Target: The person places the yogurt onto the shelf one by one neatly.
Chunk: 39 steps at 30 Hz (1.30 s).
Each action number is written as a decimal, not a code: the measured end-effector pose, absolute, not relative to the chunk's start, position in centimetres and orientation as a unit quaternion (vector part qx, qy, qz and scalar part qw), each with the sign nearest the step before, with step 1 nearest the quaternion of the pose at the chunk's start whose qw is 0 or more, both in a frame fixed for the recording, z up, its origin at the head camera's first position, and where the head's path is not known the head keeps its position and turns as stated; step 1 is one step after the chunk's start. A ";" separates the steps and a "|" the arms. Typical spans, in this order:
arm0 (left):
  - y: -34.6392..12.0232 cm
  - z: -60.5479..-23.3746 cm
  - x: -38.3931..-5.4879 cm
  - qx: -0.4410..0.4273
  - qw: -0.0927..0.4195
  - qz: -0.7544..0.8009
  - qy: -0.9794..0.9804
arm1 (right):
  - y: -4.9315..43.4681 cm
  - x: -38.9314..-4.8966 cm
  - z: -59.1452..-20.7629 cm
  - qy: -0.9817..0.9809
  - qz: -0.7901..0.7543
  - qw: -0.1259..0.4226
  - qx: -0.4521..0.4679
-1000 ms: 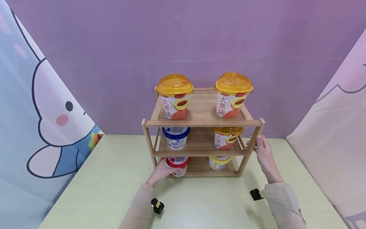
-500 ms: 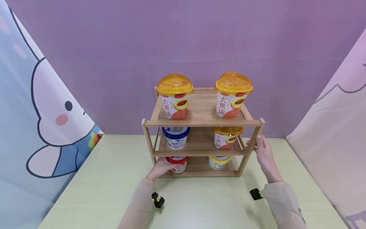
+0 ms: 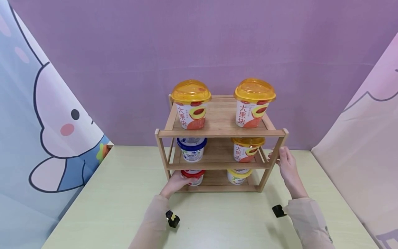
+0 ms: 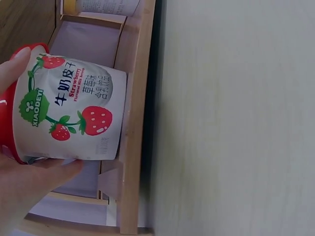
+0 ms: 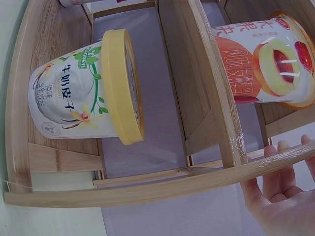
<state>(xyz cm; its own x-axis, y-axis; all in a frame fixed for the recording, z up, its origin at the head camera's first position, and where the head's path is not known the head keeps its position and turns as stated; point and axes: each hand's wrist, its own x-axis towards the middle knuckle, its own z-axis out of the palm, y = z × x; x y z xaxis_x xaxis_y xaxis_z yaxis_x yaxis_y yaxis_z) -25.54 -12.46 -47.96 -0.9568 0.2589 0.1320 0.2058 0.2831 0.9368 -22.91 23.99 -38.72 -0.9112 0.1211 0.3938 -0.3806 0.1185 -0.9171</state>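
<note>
In the head view, a three-tier wooden rack (image 3: 217, 134) stands on the table. My left hand (image 3: 176, 181) grips a strawberry yogurt cup (image 4: 74, 103) with a red lid at the left of the bottom shelf, thumb on one side and fingers on the other. The cup stands upright, its base by the shelf's front rail. My right hand (image 3: 287, 166) holds the rack's right front post (image 5: 147, 189), its fingers round the wood. To the right on the bottom shelf sits a yellow-lidded yogurt cup (image 5: 74, 93).
Two peach yogurt cups with orange domed lids, left (image 3: 191, 105) and right (image 3: 253, 103), stand on the top shelf. The middle shelf bears a blue-lidded cup (image 3: 192, 152) and another peach cup (image 3: 245, 152). A purple cloth (image 3: 199, 41) hangs behind the rack.
The red-lidded cup, in my left hand, has moved slightly back into the bottom shelf, mostly during the first half second. My right hand has stayed on the post.
</note>
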 end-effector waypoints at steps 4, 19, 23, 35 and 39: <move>-12.4 -48.2 -25.4 0.154 0.013 0.583 0.798 | 24.0 -22.9 -38.7 -0.726 0.655 0.191 0.088; -11.6 -46.5 -23.4 0.151 -0.014 0.584 0.797 | 24.1 -22.8 -38.7 -0.725 0.656 0.191 0.086; -11.3 -45.4 -22.3 0.155 -0.025 0.588 0.794 | 24.1 -22.7 -38.7 -0.724 0.657 0.194 0.088; -11.3 -46.5 -20.5 0.115 -0.093 0.518 0.843 | 23.6 -21.8 -38.4 -0.790 0.565 0.236 0.030; -11.5 -46.3 -19.1 0.114 -0.094 0.508 0.849 | 23.2 -21.1 -38.4 -0.813 0.521 0.259 0.003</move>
